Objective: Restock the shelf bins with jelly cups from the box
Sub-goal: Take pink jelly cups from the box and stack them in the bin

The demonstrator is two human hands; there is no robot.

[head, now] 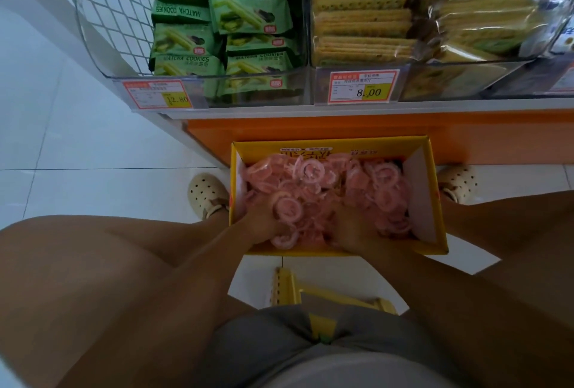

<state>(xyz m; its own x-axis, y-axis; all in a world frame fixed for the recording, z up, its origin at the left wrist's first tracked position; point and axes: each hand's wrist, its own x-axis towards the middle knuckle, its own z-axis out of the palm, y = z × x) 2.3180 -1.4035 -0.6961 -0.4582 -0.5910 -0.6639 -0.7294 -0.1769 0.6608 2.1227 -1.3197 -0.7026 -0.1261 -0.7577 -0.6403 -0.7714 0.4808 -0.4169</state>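
While you sit over the yellow box (pixel 435 198) on the floor between your feet, the head view gives you all you need; the pink jelly cups (pixel 313 170) fill it nearly to the rim, and both hands are already down in the pile at its near end. Your left hand (pixel 264 223) has its fingers curled round a cluster of cups, one lying against the knuckles; your right hand (pixel 352 229) is sunk knuckles-up among them, and I cannot tell whether its fingers have closed on anything. Scoop from underneath with both hands cupped towards each other, so the load rests in the palms rather than being squeezed; the cups look slick and loose, so take a modest heap and lift it level. The clear bins above hold matcha cookies (pixel 248 11) and crackers (pixel 360 24); no jelly-cup bin shows here, so find it before you rise from the yellow stool (pixel 289 288).
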